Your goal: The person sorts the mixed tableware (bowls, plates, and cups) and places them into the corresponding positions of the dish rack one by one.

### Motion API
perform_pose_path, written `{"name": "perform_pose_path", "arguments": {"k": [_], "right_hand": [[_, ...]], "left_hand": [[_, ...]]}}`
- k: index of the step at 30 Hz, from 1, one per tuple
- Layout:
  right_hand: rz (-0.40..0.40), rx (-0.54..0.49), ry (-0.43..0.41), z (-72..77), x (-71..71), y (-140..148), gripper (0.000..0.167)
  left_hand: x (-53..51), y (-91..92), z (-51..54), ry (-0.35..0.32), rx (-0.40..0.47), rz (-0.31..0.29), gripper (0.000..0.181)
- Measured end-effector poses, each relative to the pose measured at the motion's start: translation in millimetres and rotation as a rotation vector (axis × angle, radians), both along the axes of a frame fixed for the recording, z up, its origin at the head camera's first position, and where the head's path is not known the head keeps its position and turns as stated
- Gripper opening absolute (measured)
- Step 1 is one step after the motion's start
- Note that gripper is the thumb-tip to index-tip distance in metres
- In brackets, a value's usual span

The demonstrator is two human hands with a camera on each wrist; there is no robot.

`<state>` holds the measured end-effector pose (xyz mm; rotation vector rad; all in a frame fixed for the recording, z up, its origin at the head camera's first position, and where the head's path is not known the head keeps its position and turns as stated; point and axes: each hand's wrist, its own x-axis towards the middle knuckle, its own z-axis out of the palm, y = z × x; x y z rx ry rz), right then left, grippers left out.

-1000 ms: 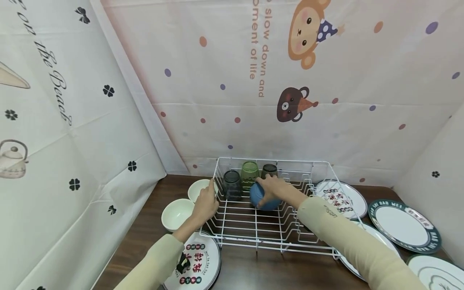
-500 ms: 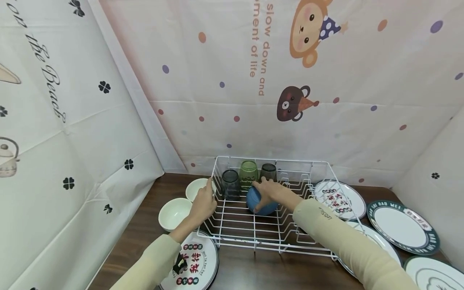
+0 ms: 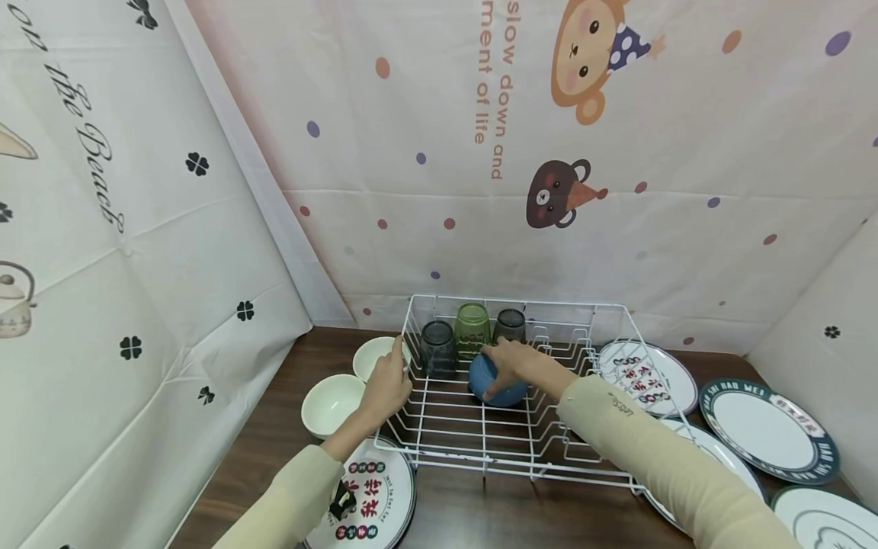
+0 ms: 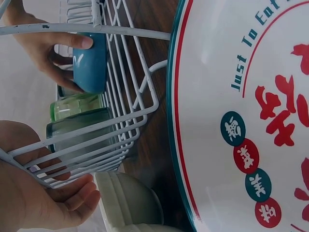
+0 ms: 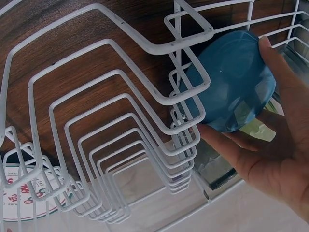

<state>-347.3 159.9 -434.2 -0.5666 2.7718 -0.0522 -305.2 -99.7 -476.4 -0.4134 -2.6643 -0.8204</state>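
A blue bowl (image 3: 499,383) sits upside down in the white wire rack (image 3: 480,456), in front of the glasses. The right hand (image 3: 514,362) grips it from above; in the right wrist view the fingers of that hand (image 5: 275,140) spread round the blue bowl (image 5: 234,82). At the rack's left side the left hand (image 3: 387,389) holds the rim; the left wrist view has this hand (image 4: 43,188) with its fingers round the rack's end wires (image 4: 87,130). Behind the bowl stand a dark glass (image 3: 439,349), a green glass (image 3: 472,328) and another dark glass (image 3: 511,323).
Two pale bowls (image 3: 332,404) (image 3: 373,357) stand left of the rack. Stacked printed plates (image 3: 384,496) lie at the front left. Several plates lie on the right, among them a green-rimmed plate (image 3: 761,428) and a printed plate (image 3: 652,381). A patterned cloth (image 3: 411,137) hangs behind.
The head view has shifted slightly. Both hands keep their places on the rack and the blue bowl, with no clear movement of either thing.
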Motion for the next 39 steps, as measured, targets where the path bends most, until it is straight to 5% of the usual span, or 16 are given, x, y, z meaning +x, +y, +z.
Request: {"name": "perform_pose_path", "arguments": {"k": [12, 23, 29, 34, 39], "right_hand": [[-0.087, -0.007, -0.042, 10.6, 13.7, 3, 0.099], [-0.086, -0.026, -0.043, 11.8, 15.6, 11, 0.097], [-0.050, -0.025, 0.131, 31.2, 16.9, 32, 0.074], [-0.081, -0.013, 0.297, 43.9, 12.0, 78, 0.048], [-0.163, 0.019, 0.359, 49.5, 14.8, 127, 0.036]], "left_hand": [[0.5, 8.6, -1.3, 0.005, 0.002, -0.015, 0.075], [0.3, 10.7, 1.4, 0.006, 0.014, -0.025, 0.076], [2.4, 8.4, -2.0, -0.003, 0.015, -0.015, 0.075], [2.3, 6.8, -3.2, -0.013, -0.014, -0.008, 0.075], [0.7, 2.3, -3.4, -0.006, -0.020, -0.007, 0.075]]}}
